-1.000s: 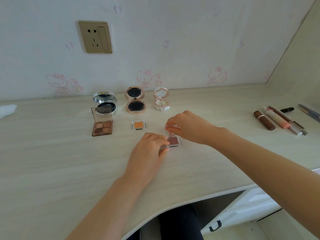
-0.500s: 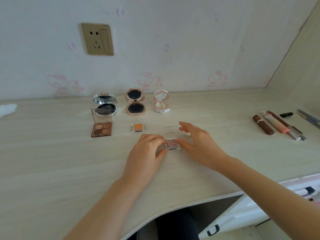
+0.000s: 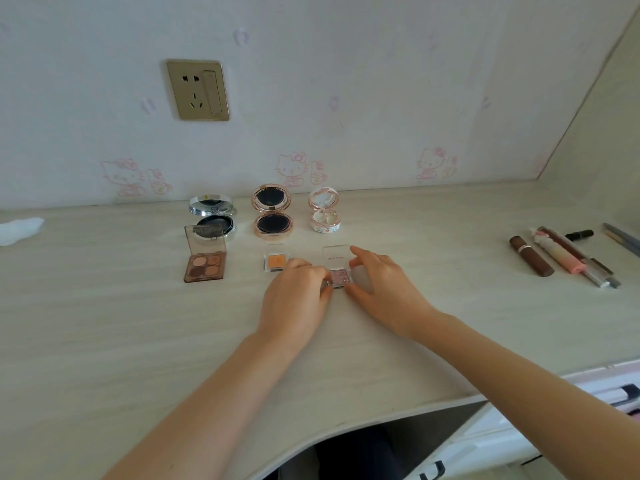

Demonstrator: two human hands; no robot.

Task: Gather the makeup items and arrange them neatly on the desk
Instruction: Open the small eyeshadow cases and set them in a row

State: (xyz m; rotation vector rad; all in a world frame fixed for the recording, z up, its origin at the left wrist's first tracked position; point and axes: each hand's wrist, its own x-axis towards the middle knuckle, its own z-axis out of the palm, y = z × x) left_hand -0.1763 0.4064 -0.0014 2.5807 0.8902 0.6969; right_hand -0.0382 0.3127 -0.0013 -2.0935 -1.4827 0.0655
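A small pink glitter eyeshadow pan (image 3: 341, 277) with its clear lid open lies on the pale wooden desk (image 3: 104, 323). My left hand (image 3: 294, 299) pinches its left side and my right hand (image 3: 382, 289) holds its right side and lid edge. To its left sit an orange single eyeshadow (image 3: 276, 262) and a brown four-colour palette (image 3: 204, 263). Behind them stand three open compacts: silver (image 3: 214, 216), rose gold (image 3: 273, 214) and a white floral one (image 3: 324, 213).
At the right lie a brown lipstick (image 3: 531, 260), a pink tube (image 3: 557, 256), a dark tube (image 3: 579, 234) and pencils (image 3: 621, 239). A white tissue (image 3: 19, 228) lies at the far left. A wall socket (image 3: 198, 90) is above. The curved desk edge and drawers (image 3: 502, 441) are below.
The lid of the pink pan has been swung open and back. My right hand came down from the lid to the pan's right side, and the pan sits slightly farther from me.
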